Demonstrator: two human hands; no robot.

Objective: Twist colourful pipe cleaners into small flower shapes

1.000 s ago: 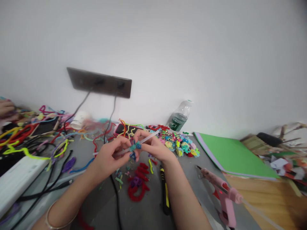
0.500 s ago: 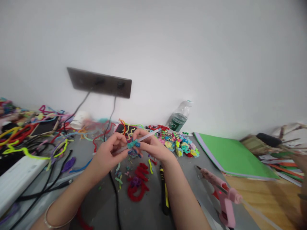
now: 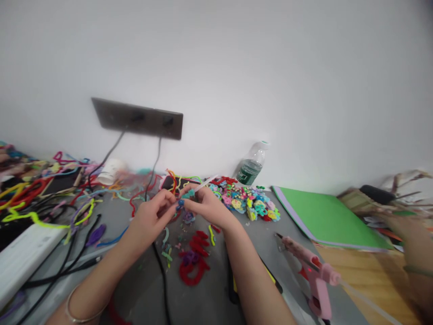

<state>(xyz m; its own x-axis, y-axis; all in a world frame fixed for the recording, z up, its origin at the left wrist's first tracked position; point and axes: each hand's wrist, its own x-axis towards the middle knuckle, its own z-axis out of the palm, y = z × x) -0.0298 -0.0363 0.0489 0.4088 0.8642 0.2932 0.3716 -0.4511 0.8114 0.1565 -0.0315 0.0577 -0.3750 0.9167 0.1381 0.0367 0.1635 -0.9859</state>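
Both hands meet above the grey tabletop, fingertips almost touching. My right hand (image 3: 211, 208) is closed on a translucent white glue stick (image 3: 206, 182), whose upper end slants out past the fingers. A teal fuzzy pipe cleaner (image 3: 189, 194) is wound on the stick and shows between the hands. My left hand (image 3: 149, 217) pinches at the lower end of this winding; its fingers hide most of what they grip. Under the hands lie a red coiled pipe-cleaner piece (image 3: 194, 273) with a purple middle (image 3: 190, 257), and small scraps (image 3: 167, 253).
A pink glue gun (image 3: 313, 271) lies at right, by a green sheet (image 3: 328, 216). Small colourful flowers (image 3: 259, 205) and a water bottle (image 3: 252, 167) stand at the back. Black cables (image 3: 160, 271), a white power strip (image 3: 30, 257) and pipe cleaners fill the left. Another person's arm (image 3: 414, 243) reaches in at right.
My hands have drawn closer together and slightly left, covering more of the teal winding and stick. The yellow-black tool by my right forearm now lies at another angle. The other person's arm reaches further in.
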